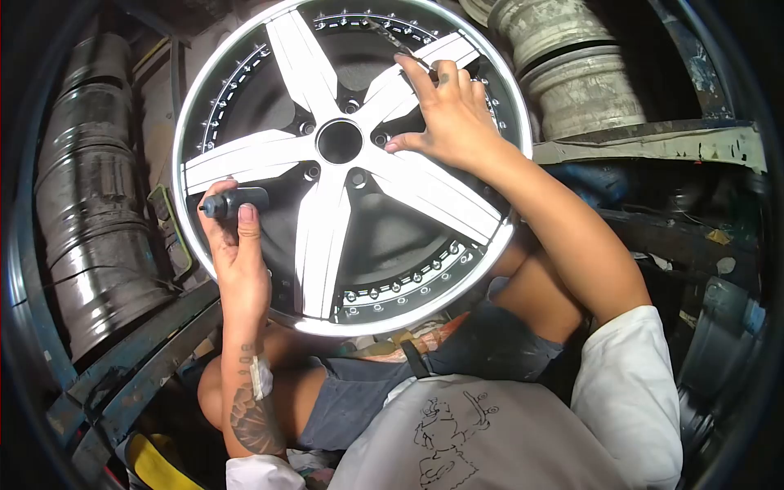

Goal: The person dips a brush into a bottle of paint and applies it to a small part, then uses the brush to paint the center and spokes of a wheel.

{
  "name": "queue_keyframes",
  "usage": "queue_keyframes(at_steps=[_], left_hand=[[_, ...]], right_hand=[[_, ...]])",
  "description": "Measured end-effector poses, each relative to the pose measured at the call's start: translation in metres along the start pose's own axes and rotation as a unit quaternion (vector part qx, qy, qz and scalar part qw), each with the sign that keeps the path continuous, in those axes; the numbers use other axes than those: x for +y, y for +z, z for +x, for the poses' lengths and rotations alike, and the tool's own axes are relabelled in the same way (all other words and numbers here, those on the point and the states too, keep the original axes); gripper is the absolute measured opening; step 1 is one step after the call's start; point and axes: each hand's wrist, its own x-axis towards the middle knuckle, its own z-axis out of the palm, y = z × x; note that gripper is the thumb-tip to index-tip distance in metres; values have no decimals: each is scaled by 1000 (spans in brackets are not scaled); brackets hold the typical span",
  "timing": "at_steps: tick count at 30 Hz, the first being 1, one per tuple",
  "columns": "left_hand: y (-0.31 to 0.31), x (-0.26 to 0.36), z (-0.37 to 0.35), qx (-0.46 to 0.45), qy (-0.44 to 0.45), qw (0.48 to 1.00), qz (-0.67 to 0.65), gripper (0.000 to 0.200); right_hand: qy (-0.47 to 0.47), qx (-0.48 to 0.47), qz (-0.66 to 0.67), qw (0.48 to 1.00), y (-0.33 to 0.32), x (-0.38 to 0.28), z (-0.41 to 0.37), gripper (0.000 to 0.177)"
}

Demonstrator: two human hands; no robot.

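Observation:
A large car wheel rim point(321, 237) with five white spokes and a polished lip faces up in front of me, above my lap. My left hand point(243, 273) is closed around a small dark bottle point(247, 198) with a narrow nozzle tip, at the rim's left side. On the upper right spoke rests my right hand point(453, 114), fingers apart, its thumb near the lug holes. A thin dark, speckled strip point(392, 37) shows beyond its index finger; I cannot make out what it is. Small bolts line the rim's inner edge.
Stacked bare metal wheels point(102, 196) stand on the left, and more dusty wheels point(584, 82) at the upper right. Worn metal rack bars point(139, 359) run along both sides. A yellow object point(159, 465) lies at the lower left.

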Motion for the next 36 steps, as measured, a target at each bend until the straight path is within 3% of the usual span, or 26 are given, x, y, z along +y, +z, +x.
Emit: queue_keyframes(at_steps=[6, 10, 14, 21, 24, 28, 32, 36], left_hand=[[12, 16, 2, -7, 61, 998, -31, 37], [9, 15, 8, -3, 73, 997, 26, 40], [10, 16, 8, -1, 81, 996, 25, 37], [6, 26, 9, 7, 87, 996, -29, 35], [11, 36, 8, 5, 79, 996, -32, 34], [22, 43, 8, -22, 88, 996, -23, 34], [27, 50, 7, -48, 110, 992, -36, 34], [28, 61, 0, -53, 80, 993, -74, 35]], right_hand=[[26, 23, -15, 999, 8, 11, 3, 104], [29, 4, 1, 1000, 6, 1, -2, 105], [17, 54, -19, 998, 12, 3, 4, 89], [-31, 20, -51, 998, 1, -11, -2, 56], [-27, 46, 10, 999, 5, -20, 0, 62], [-5, 32, -8, 999, 12, -14, 2, 65], [-1, 19, -54, 998, 0, -10, -2, 56], [0, 30, 19, 999, -19, -13, -7, 53]])
